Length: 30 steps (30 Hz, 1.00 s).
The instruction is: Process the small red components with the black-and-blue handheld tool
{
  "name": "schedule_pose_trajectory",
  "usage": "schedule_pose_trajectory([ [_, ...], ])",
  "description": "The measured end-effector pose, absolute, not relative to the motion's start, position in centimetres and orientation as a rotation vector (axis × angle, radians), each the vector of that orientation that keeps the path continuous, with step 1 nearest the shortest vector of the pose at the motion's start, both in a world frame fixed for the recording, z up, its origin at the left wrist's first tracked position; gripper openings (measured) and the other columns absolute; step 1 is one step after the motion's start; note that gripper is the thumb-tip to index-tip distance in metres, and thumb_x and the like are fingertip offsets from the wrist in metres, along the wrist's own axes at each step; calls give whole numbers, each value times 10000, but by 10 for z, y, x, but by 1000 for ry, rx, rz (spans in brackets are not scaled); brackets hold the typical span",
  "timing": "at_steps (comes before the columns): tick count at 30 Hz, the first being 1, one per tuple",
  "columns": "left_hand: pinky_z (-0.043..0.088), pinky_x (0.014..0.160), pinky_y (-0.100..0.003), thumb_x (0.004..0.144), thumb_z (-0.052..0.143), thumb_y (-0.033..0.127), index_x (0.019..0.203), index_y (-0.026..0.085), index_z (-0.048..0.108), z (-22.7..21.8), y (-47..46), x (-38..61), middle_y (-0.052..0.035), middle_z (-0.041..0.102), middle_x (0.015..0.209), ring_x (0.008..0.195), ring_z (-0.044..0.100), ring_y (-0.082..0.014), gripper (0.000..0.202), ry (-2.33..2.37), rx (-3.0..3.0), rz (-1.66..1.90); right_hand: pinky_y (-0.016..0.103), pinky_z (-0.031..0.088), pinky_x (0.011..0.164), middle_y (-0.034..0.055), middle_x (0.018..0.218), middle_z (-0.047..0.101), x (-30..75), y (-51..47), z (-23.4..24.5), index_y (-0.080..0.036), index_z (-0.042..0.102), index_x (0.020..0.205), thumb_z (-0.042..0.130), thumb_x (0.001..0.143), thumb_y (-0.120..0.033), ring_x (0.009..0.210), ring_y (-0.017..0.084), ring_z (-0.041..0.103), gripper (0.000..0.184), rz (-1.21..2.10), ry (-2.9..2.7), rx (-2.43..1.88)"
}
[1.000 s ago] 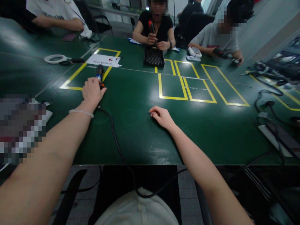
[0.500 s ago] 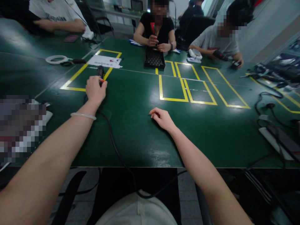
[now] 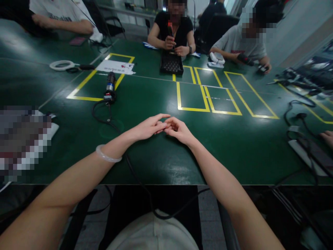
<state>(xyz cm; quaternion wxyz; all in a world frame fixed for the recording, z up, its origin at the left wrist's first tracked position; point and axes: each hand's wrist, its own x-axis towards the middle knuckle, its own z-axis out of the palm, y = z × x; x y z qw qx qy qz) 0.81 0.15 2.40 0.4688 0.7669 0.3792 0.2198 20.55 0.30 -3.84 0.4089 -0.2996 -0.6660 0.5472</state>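
Since a second before, the left hand (image 3: 148, 127) had let go of the corded tool (image 3: 110, 86) and come back across the tabletop (image 3: 161, 163) to meet the right hand (image 3: 179, 130), which had hardly shifted. Both hands rested on the green surface near its front edge, their fingertips touching. The left grip was loose and flat, fingers stretched out, with nothing in it. The right grip was slack and half curled, and it seemed empty too, though the spot where the fingers met was too small to read with certainty. A pale bracelet (image 3: 108, 155) sat on the left wrist.

That tool lay on its side well apart from both hands, to the far left, across the near line of a yellow tape outline (image 3: 78, 91). Its black cable (image 3: 104, 116) looped beside it, ran under the left forearm and dropped over the tabletop's edge.

Farther off lay a white sheet of paper (image 3: 116, 66), a white ring (image 3: 61, 65) and a black tray (image 3: 171, 63), the tray in front of a person in a black top holding a red-tipped tool upright. More yellow rectangles (image 3: 192, 97) marked the middle. At the right edge a power strip (image 3: 307, 152) lay among cables, with another person's fingers (image 3: 328, 137) just beside it.
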Motion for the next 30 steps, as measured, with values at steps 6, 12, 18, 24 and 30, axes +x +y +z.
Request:
schedule_pose_trajectory([
  [6,443,636,-259,1018,443,403,1457,90,451,12,4,2,-18,576,736,650,544,-139,539,923,1830,607,279,494,716,14,866,679,205,0,-35,-199,587,1006,746,830,-454,735,128,616,348,1390,-1675,-715],
  [12,507,759,-314,951,507,370,1115,134,561,-1,13,-5,-57,660,857,780,636,-172,293,986,1824,711,261,453,634,-8,813,627,206,1,-37,-203,608,972,737,830,-424,649,104,529,293,1226,-1700,-823],
  [18,514,831,-305,854,628,265,1124,164,553,0,10,-5,-66,685,1042,902,677,-180,298,917,2094,691,261,444,613,-7,806,636,208,6,-40,-206,597,958,731,808,-429,628,104,513,301,1142,-1675,-912],
  [24,488,821,-304,940,577,311,1127,195,608,5,4,-4,-36,700,995,903,677,-186,222,1040,2364,648,285,491,663,13,760,684,209,6,-39,-179,642,949,643,871,-454,649,126,599,286,1245,-1684,-941],
  [30,491,798,-301,956,575,400,1058,179,634,4,4,-4,-47,722,972,906,684,-199,250,1149,2257,688,258,481,629,-20,765,675,206,5,-41,-201,598,1054,738,797,-412,633,111,599,360,1309,-1634,-895],
])
